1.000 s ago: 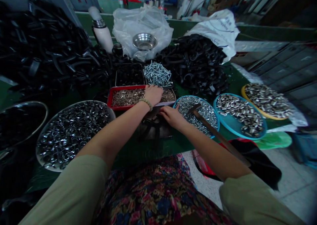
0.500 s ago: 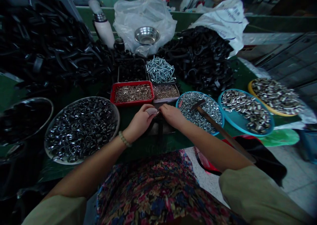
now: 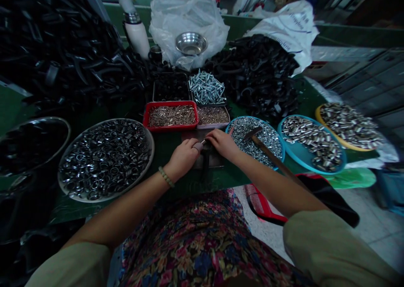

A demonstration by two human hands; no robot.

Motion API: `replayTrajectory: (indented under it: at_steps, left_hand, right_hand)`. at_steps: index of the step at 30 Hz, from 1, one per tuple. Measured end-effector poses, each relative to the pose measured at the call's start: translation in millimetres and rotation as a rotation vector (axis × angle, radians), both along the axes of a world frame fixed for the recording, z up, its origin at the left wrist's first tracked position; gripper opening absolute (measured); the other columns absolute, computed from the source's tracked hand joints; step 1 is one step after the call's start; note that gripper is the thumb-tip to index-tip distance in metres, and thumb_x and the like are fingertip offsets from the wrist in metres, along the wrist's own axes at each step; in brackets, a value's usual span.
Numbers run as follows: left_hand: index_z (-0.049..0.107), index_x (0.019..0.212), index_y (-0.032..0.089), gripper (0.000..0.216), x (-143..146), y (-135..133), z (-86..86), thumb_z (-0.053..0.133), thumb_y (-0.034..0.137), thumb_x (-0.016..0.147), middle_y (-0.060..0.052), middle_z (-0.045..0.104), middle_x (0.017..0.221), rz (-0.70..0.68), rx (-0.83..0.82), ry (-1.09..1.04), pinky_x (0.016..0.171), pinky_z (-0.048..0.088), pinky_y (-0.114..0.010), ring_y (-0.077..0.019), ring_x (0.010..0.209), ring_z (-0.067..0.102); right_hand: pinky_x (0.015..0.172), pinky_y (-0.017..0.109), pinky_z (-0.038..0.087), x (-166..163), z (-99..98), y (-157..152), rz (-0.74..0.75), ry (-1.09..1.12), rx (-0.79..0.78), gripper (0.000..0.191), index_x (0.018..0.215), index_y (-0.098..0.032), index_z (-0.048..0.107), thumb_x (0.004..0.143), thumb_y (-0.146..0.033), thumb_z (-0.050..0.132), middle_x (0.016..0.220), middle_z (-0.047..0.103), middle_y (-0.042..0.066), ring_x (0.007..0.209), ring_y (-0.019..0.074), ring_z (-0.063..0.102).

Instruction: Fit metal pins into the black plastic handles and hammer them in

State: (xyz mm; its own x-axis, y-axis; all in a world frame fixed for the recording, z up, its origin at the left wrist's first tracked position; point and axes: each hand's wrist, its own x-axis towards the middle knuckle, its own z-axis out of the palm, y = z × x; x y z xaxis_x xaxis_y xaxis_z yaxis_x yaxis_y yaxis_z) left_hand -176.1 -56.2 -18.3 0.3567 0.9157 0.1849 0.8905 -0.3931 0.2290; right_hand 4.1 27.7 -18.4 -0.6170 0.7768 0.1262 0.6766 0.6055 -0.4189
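Note:
My left hand (image 3: 184, 156) and my right hand (image 3: 222, 144) meet over a dark metal block (image 3: 205, 163) at the table's front edge. Both are curled in a pinch, fingertips almost touching, around a small part that I cannot make out. Just behind them sit a red tray of small brass-coloured pins (image 3: 171, 115) and a second small tray of pins (image 3: 212, 115). A hammer (image 3: 268, 153) lies with its head on the blue plate of small silver nuts (image 3: 257, 137), right of my right hand.
A large steel dish of metal rings (image 3: 105, 158) lies left. A dark bowl (image 3: 30, 146) sits far left. Blue (image 3: 311, 144) and yellow (image 3: 349, 125) plates of metal sleeves are right. Behind are screws (image 3: 206, 88), black plastic part heaps (image 3: 63, 59), a plastic bag (image 3: 186, 22), a steel bowl (image 3: 191, 43), a bottle (image 3: 135, 26).
My left hand came back from the pin trays to the block in front, closing into a pinch beside my right hand. The right hand stayed at the block.

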Motion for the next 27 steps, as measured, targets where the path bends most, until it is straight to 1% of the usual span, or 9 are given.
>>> replayTrajectory:
  at_steps: [2,5,8,10,15,18,22,24,27]
  left_hand:
    - [0.062,0.102,0.016,0.019,1,-1,0.3,0.047,0.019,0.091,-0.011,0.059,0.11,-0.021,-0.002,0.015,0.086,0.048,-0.036,-0.0225,0.097,0.055]
    - [0.062,0.104,0.017,0.021,2,-3,0.7,0.046,0.016,0.091,-0.011,0.059,0.11,-0.014,-0.013,0.004,0.085,0.048,-0.036,-0.0229,0.096,0.054]
    - [0.061,0.104,0.017,0.022,2,-6,3.6,0.044,0.016,0.091,-0.01,0.059,0.11,-0.022,-0.014,0.012,0.087,0.048,-0.036,-0.023,0.097,0.052]
    - [0.061,0.102,0.018,0.02,2,-9,6.8,0.045,0.02,0.092,-0.009,0.058,0.112,-0.03,-0.017,0.024,0.087,0.047,-0.036,-0.0229,0.098,0.052]
    - [0.059,0.105,0.02,0.019,2,-19,10.5,0.047,0.026,0.091,-0.008,0.056,0.11,0.022,-0.085,0.017,0.081,0.049,-0.033,-0.0207,0.091,0.055]
    - [0.058,0.105,0.02,0.019,2,-19,8.1,0.046,0.027,0.092,-0.008,0.055,0.107,0.032,-0.113,0.007,0.079,0.049,-0.031,-0.0198,0.089,0.056]
    - [0.058,0.104,0.02,0.019,3,-18,7.2,0.045,0.026,0.092,-0.008,0.055,0.104,0.041,-0.122,0.009,0.078,0.049,-0.031,-0.0199,0.088,0.056]
    - [0.059,0.103,0.02,0.019,3,-18,9.4,0.045,0.025,0.092,-0.008,0.055,0.103,0.046,-0.127,0.013,0.078,0.049,-0.031,-0.0196,0.088,0.056]
    - [0.059,0.105,0.021,0.02,2,-20,15.2,0.045,0.027,0.092,-0.007,0.055,0.104,0.055,-0.135,0.019,0.075,0.049,-0.031,-0.02,0.087,0.057]
  right_hand:
    - [0.089,0.033,0.044,0,1.9,3,-0.057,0.09,-0.078,0.02,0.093,-0.015,0.066,0.094,-0.024,0.048,0.097,0.069,0.008,0.098,0.0198,0.062]
    - [0.088,0.034,0.043,0,3.2,4,-0.084,0.119,-0.139,0.019,0.09,-0.016,0.068,0.091,-0.024,0.051,0.095,0.071,0.007,0.096,0.02,0.062]
    - [0.089,0.034,0.043,-1,1.6,4,-0.089,0.128,-0.128,0.018,0.09,-0.016,0.068,0.091,-0.024,0.052,0.094,0.071,0.007,0.094,0.0194,0.062]
    - [0.089,0.033,0.043,-2,0.3,3,-0.08,0.126,-0.113,0.017,0.09,-0.017,0.067,0.091,-0.024,0.052,0.094,0.07,0.006,0.093,0.0186,0.062]
    - [0.089,0.032,0.042,-4,1.7,1,-0.068,0.019,-0.044,0.02,0.094,-0.017,0.065,0.094,-0.026,0.047,0.099,0.068,0.007,0.097,0.0192,0.061]
    - [0.085,0.031,0.043,-5,3.3,-3,-0.009,-0.134,0.047,0.022,0.1,-0.014,0.063,0.096,-0.025,0.043,0.102,0.066,0.011,0.097,0.0207,0.061]
    - [0.075,0.03,0.045,-10,2.9,-10,0.103,-0.382,0.147,0.025,0.104,-0.012,0.061,0.096,-0.016,0.038,0.103,0.063,0.015,0.09,0.0221,0.062]
    - [0.076,0.03,0.046,-12,4.2,-12,0.136,-0.389,0.148,0.026,0.106,-0.011,0.061,0.096,-0.017,0.037,0.103,0.063,0.015,0.091,0.0224,0.062]
    - [0.088,0.031,0.046,0,12.7,-11,0.166,-0.214,0.079,0.032,0.117,-0.013,0.057,0.099,-0.024,0.034,0.113,0.062,0.014,0.104,0.021,0.06]
